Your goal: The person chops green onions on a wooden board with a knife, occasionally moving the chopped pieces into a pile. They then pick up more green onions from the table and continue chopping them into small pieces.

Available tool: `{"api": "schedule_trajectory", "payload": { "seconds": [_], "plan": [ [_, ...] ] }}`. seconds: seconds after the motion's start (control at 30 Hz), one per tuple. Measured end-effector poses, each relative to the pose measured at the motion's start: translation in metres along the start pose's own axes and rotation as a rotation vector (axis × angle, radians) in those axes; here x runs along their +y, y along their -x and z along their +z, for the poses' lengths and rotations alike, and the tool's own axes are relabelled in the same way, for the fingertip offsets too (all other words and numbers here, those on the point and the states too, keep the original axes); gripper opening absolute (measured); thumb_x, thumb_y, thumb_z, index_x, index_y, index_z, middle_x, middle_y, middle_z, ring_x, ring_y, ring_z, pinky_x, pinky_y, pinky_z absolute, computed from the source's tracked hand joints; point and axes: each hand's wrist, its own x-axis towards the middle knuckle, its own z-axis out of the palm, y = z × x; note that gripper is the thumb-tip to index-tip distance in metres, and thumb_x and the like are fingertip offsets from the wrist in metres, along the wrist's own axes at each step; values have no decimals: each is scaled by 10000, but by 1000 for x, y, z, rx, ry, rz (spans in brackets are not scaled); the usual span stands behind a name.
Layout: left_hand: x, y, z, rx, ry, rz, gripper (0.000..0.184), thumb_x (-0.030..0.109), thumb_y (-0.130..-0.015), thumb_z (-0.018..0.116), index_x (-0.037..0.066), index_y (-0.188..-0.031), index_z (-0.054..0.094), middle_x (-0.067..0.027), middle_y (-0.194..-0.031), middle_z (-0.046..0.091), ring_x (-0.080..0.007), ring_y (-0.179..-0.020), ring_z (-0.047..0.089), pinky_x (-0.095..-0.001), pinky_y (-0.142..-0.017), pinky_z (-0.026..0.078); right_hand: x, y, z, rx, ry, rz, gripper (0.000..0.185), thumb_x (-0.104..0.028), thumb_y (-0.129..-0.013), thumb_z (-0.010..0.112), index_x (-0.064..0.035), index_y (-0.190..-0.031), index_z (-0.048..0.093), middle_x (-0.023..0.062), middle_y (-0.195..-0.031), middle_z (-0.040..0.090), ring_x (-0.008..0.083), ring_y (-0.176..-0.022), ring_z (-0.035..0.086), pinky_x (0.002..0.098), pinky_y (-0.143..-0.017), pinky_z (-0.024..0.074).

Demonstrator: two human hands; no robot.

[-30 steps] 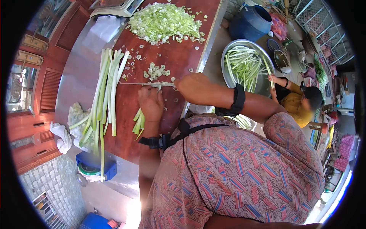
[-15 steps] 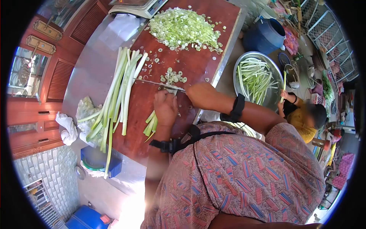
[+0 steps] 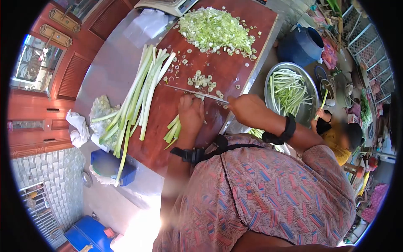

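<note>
My right hand [image 3: 248, 110] is closed round the handle of a long knife [image 3: 197, 92], whose blade crosses the reddish-brown board [image 3: 155, 147]. Just behind the blade, my left hand [image 3: 191, 114] presses with curled fingers on a short bunch of spring onions [image 3: 172, 129]; their green ends stick out on its left, and pale ends show by the blade. Beyond the knife lie several fresh-cut rings [image 3: 201, 80]. A large heap of chopped spring onion [image 3: 216, 31] covers the board's far end. Long whole spring onions [image 3: 142, 90] lie left of my left hand.
A weighing scale [image 3: 166, 6] and clear plastic bags [image 3: 147, 27] sit at the far left of the metal table [image 3: 105, 63]. On the right are a metal basin [image 3: 312, 80] of spring onions and a blue barrel [image 3: 300, 45]. Another person [image 3: 336, 140] holds a stalk beside the basin.
The view has shifted slightly, moving the scene right. A few more rings lie beside the blade. Both hands keep their holds, the knife still across the spring onions' ends.
</note>
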Motion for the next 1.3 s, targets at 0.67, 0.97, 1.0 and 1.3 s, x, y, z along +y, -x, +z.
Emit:
{"api": "schedule_trajectory", "payload": {
  "seconds": [0.67, 0.97, 1.0, 1.3],
  "plan": [
    [1, -1, -2, -31, 0, 4, 113, 80, -728, 663, 41, -829, 630, -107, -978, 553, -315, -939, 506, -436, -795, 421, 2, -51, 33, 141, -175, 41, 167, -108, -832, 530, 11, -904, 622, 250, -767, 639, 403, -736, 643, 506, -628, 498],
    [4, 3, -8, -56, -68, 1, 147, 84, -714, 685, 48, -853, 654, -105, -1009, 577, -315, -931, 520, -422, -802, 441, -8, 1, 3, 62, -58, 3, 140, -78, -789, 550, 23, -859, 616, 234, -714, 633, 399, -699, 647, 485, -609, 503],
    [3, 3, -7, -49, -48, -8, 144, 83, -714, 686, 48, -850, 653, -107, -1005, 579, -316, -928, 521, -419, -799, 445, -7, 0, 2, 42, -51, 12, 138, -68, -776, 552, 25, -856, 615, 235, -715, 633, 397, -705, 649, 479, -608, 506],
    [6, -1, -10, -61, -14, -27, 139, 64, -715, 679, 41, -846, 641, -115, -975, 575, -331, -913, 517, -417, -791, 444, -8, -35, 24, 50, -15, -96, 158, -73, -757, 568, 32, -862, 620, 232, -774, 651, 383, -752, 661, 470, -633, 521]
  ]
}}
